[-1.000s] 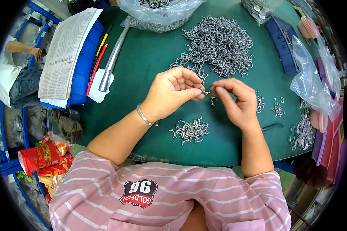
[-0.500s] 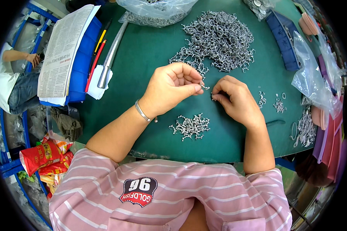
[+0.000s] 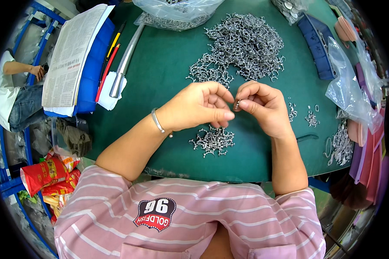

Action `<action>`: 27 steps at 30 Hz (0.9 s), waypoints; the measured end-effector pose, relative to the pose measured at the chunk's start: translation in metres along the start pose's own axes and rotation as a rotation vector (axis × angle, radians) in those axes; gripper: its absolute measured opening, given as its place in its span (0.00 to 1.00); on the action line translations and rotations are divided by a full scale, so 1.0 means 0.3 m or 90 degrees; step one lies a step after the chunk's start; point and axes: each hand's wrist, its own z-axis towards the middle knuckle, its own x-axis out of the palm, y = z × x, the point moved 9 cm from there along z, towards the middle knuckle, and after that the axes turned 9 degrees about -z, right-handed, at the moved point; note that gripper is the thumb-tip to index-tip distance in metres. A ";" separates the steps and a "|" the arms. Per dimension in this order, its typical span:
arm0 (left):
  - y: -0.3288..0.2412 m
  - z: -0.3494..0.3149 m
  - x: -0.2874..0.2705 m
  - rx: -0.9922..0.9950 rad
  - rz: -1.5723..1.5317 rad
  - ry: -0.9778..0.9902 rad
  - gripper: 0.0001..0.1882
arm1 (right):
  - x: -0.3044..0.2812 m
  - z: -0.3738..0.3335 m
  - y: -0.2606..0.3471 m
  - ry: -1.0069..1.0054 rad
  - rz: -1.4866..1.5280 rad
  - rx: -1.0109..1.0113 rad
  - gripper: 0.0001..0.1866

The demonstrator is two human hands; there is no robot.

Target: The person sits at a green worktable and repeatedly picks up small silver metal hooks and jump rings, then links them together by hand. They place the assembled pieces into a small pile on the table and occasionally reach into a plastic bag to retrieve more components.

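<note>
Above the green table my left hand (image 3: 203, 105), a silver bangle on its wrist, has its thumb and forefinger apart, and no piece shows between them. Its other fingers curl loosely. Close beside it on the right, my right hand (image 3: 266, 108) pinches a small silver metal piece (image 3: 237, 105) between thumb and forefinger; the fingers partly cover it. A small pile of silver metal pieces (image 3: 212, 140) lies just below my left hand. Farther off spreads a large heap of similar small metal pieces (image 3: 250, 45).
On the left lie a tapered metal rod (image 3: 127, 60), a red pencil (image 3: 108, 71) and a blue bin (image 3: 93, 64) under newspaper. A clear bag (image 3: 177, 17) stands at the back. To the right are small metal groups (image 3: 312, 117), a blue tray (image 3: 317, 43) and plastic bags (image 3: 350, 86).
Both hands have come closer together and nearer to me. The small metal piece seen at my left fingertips no longer shows there; my right hand has turned, showing a piece in its pinch.
</note>
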 end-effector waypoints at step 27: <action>-0.049 -0.022 -0.014 0.095 0.179 -0.057 0.04 | -0.007 -0.001 0.104 -0.122 -0.632 -0.179 0.10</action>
